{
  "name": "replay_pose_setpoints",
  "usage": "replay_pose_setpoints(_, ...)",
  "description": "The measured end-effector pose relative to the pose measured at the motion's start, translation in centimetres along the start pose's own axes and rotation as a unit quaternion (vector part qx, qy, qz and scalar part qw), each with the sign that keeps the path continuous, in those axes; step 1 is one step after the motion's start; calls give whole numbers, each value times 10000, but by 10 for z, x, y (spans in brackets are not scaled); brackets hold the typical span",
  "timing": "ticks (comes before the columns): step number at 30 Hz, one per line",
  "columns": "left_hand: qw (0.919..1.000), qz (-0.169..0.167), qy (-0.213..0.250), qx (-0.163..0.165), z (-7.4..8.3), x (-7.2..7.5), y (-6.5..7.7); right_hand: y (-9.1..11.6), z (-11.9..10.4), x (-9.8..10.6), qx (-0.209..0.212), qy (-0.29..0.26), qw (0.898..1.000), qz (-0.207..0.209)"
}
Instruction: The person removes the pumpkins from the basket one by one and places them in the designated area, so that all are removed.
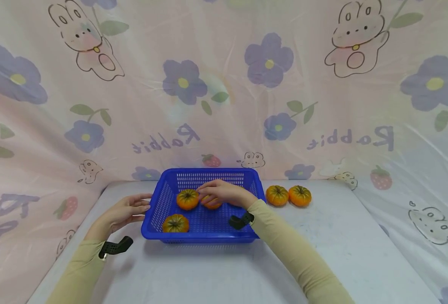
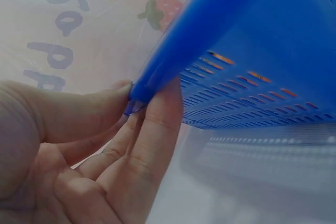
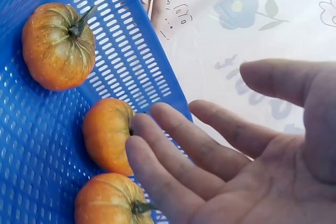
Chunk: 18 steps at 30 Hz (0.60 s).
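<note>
A blue plastic basket (image 1: 202, 235) with perforated sides holds several small orange pumpkins. One pumpkin (image 1: 175, 224) lies in its near left corner, and another pumpkin (image 1: 187, 200) sits farther back. My right hand (image 1: 224, 192) is over the basket and partly hides a third pumpkin (image 1: 212, 203). In the right wrist view its fingers (image 3: 178, 166) are extended and spread, holding nothing, beside a pumpkin (image 3: 107, 135). At the basket's left side, my left hand (image 1: 126, 210) pinches the rim (image 2: 157, 64) between thumb and fingers.
Two more pumpkins (image 1: 277, 196) sit side by side on the white table (image 1: 345, 253), just right of the basket. A curtain (image 1: 224, 105) printed with rabbits and flowers hangs behind the table and along its sides.
</note>
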<state>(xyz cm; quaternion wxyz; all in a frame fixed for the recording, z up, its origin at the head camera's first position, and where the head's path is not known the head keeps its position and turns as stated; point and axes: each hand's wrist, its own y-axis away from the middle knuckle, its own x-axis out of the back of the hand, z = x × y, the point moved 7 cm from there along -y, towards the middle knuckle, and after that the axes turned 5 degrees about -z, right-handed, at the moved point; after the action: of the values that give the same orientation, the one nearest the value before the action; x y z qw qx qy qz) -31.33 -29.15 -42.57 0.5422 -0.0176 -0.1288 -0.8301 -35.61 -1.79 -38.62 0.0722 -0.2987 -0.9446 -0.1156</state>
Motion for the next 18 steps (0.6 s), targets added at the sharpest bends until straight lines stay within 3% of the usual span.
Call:
replay_pose_setpoints(12,10000,-6,42,-4,2,-2,1,-25,5,-14,-340,227,9991,-132)
replay_pose_setpoints(18,10000,43,80,24,1,-1,0,-35,9,-25,-491,9,9982,-353)
